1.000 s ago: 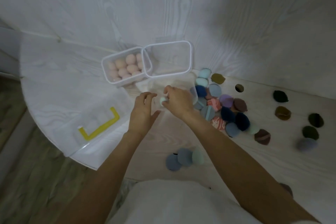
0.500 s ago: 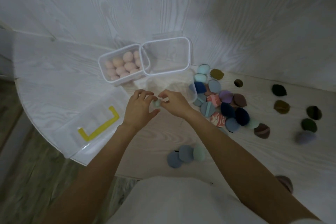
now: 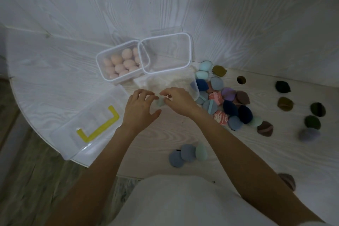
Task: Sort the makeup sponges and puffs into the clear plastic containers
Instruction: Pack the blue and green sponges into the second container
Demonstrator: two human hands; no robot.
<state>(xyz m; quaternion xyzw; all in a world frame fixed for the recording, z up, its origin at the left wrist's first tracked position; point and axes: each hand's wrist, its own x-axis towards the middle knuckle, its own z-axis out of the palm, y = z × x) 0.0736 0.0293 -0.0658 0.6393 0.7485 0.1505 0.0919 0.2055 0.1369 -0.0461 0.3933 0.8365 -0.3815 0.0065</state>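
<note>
Three clear plastic containers stand on the pale wooden table. The far-left container holds a batch of peach egg-shaped sponges that covers most of its floor. The far-right container has a white rim, overlaps the right corner of the first, and shows nothing inside. The third container stands just beyond the hands; its walls are hard to trace and its contents cannot be told. A clear lid with a yellow L-shaped clip lies flat on the near-left part of the table, overhanging the table edge. The left hand and the right hand meet above the table, near the third container, and pinch one small pale teal sponge between their fingertips; both hands grasp it, with the remaining fingers loosely curled. The sponge is rounded, matte and largely hidden by the fingers. To the right, a pile of puffs lies touching the third container: flat rounded pieces in light blue, navy, purple, brown, grey-blue and marbled pink. Dark green and olive puffs lie well apart at the far right. Two grey-blue puffs and one teal sponge lie together near the person's body.
</note>
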